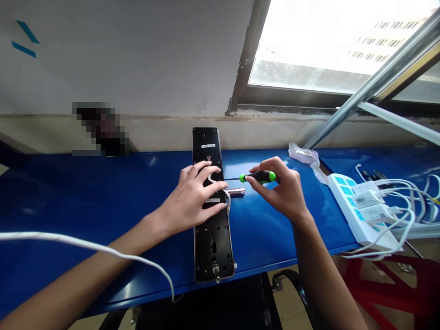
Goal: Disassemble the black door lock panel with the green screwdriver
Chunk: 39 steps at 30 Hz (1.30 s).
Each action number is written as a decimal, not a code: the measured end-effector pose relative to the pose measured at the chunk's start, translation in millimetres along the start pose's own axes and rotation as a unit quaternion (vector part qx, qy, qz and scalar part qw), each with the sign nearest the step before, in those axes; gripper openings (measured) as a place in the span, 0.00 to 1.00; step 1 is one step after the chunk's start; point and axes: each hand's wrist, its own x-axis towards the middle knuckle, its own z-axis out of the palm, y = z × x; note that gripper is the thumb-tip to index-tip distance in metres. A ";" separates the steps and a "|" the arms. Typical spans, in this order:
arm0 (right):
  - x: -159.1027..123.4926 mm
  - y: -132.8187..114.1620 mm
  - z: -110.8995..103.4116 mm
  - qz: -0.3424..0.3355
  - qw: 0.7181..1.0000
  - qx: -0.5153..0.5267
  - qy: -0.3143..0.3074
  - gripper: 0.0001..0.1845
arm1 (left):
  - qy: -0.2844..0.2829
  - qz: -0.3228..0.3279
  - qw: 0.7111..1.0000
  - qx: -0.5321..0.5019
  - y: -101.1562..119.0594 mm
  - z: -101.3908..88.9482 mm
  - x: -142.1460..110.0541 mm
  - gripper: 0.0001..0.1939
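Observation:
On the blue table lies a long black panel (213, 238), much like the back of a door lock, with holes, posts and small white labels. My left hand (197, 195) rests over its middle, fingers spread and resting on or just over it. A thin white cable (228, 198) passes by those fingertips and curls over the panel's right edge. In my right hand (283, 188) is a screwdriver (263, 177) with a black and green handle. Its thin shaft points left at the panel's edge; the tip's exact place is unclear. Below the shaft, a shiny brownish metal lever (236, 192) sticks out from the panel.
A white power strip (345, 201) with chargers and tangled white cables stands at the right. Near the wall lies a clear plastic bag (304, 155). Another white cable (103, 247) crosses above my left forearm. A black chair (206, 307) stands at the table's front edge (154, 300).

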 end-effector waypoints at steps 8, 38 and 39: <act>-29.5 19.5 28.3 0.123 0.983 -0.066 -0.116 0.11 | 0.056 -0.153 0.987 -0.002 36.0 29.1 -6.3 0.21; 21.4 43.4 74.8 0.102 0.948 -0.223 -0.204 0.18 | 0.170 -0.112 0.974 -0.097 -21.0 47.5 -0.3 0.24; 20.4 43.8 75.0 0.099 0.950 -0.222 -0.194 0.18 | 0.187 -0.115 0.971 -0.095 -22.1 47.4 -5.1 0.23</act>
